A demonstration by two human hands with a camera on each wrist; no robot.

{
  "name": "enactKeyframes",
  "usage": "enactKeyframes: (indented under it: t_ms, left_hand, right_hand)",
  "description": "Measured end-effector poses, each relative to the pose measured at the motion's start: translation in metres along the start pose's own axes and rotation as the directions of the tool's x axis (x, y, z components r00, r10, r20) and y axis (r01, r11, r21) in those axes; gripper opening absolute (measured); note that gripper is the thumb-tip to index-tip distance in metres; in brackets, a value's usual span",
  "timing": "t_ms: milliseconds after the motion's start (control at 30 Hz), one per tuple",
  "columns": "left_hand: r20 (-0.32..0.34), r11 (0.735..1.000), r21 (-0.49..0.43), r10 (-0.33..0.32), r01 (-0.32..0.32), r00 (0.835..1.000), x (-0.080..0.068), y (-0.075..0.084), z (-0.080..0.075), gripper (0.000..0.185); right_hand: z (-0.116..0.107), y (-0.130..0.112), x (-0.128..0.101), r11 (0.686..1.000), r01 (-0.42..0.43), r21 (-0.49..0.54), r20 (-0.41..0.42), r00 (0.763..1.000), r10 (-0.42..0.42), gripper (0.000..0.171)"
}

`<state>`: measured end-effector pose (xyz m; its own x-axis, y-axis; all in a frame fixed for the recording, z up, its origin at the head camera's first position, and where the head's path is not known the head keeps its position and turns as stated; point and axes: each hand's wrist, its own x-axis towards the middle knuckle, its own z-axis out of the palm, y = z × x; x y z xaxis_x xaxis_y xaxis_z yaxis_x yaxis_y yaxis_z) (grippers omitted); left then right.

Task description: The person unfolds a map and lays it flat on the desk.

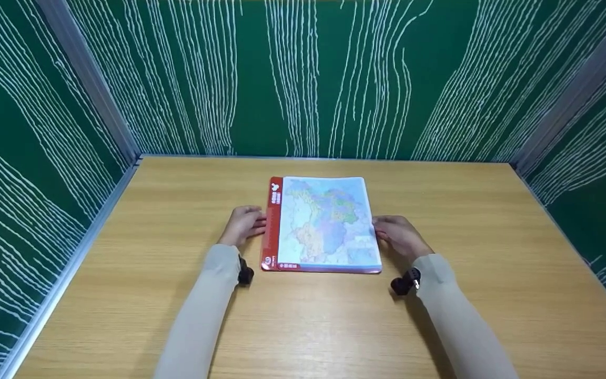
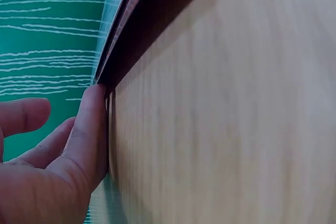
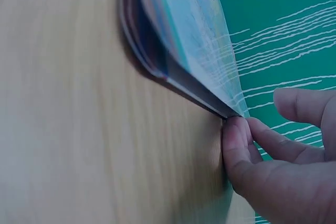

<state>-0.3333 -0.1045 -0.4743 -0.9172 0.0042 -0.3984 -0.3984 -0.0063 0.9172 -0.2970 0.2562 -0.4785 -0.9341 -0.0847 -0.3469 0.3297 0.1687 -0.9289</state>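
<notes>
A glossy laminated map (image 1: 329, 226) with rounded corners and a red strip along its left side lies on the wooden table (image 1: 313, 326). My left hand (image 1: 243, 225) rests on its side at the left edge, fingertips right at the red strip, thumb held apart in the left wrist view. At the opposite edge, the fingertips of my right hand (image 1: 399, 234) touch the map's side. The right wrist view shows several thin layers in the map's edge (image 3: 157, 72), with the right thumb (image 3: 304, 106) raised away from it.
Green panels (image 1: 334, 79) with wavy white lines enclose the table at the back and both sides, joined by grey metal posts (image 1: 92, 79). A small black camera (image 1: 245, 271) sits on the left wrist, another black camera (image 1: 405, 283) on the right.
</notes>
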Motion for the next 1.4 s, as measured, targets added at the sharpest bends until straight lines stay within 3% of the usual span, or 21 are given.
enactKeyframes:
  t_ms: [200, 467, 633, 867, 1067, 1267, 1400]
  left_hand:
    - [-0.004, 0.999, 0.048, -0.001, 0.001, 1.0, -0.001, -0.004, -0.001, 0.037]
    - [0.07, 0.995, 0.081, 0.057, -0.063, 0.996, 0.0, -0.011, -0.002, 0.034]
    - [0.084, 0.993, 0.099, 0.061, -0.069, 0.995, 0.0, -0.011, -0.003, 0.035]
    - [0.088, 0.992, 0.11, 0.053, -0.063, 0.995, 0.0, -0.011, -0.006, 0.038]
    - [0.13, 0.992, 0.094, 0.074, -0.086, 0.989, -0.002, -0.012, -0.007, 0.046]
    - [0.078, 0.984, 0.172, 0.033, -0.047, 0.996, -0.002, -0.01, -0.004, 0.042]
    - [0.085, 0.983, 0.177, 0.031, -0.046, 0.996, -0.001, -0.01, -0.003, 0.041]
  right_hand:
    - [0.006, 0.003, 0.002, 0.998, -0.018, -0.054, -0.048, 0.999, 0.015, 0.051]
    - [0.012, 0.009, 0.002, 0.997, 0.053, -0.051, -0.008, 0.999, -0.054, 0.054]
    - [0.014, 0.01, 0.005, 0.998, 0.042, -0.046, -0.011, 0.999, -0.042, 0.051]
    - [0.016, 0.011, 0.007, 0.993, 0.036, -0.116, -0.014, 0.999, -0.038, 0.046]
    - [0.018, 0.012, 0.007, 0.993, 0.041, -0.113, 0.001, 0.999, -0.041, 0.044]
    - [0.017, 0.01, 0.007, 0.989, 0.004, -0.148, -0.006, 1.0, -0.005, 0.045]
    - [0.016, 0.011, 0.008, 0.985, 0.03, -0.172, -0.003, 1.0, -0.031, 0.043]
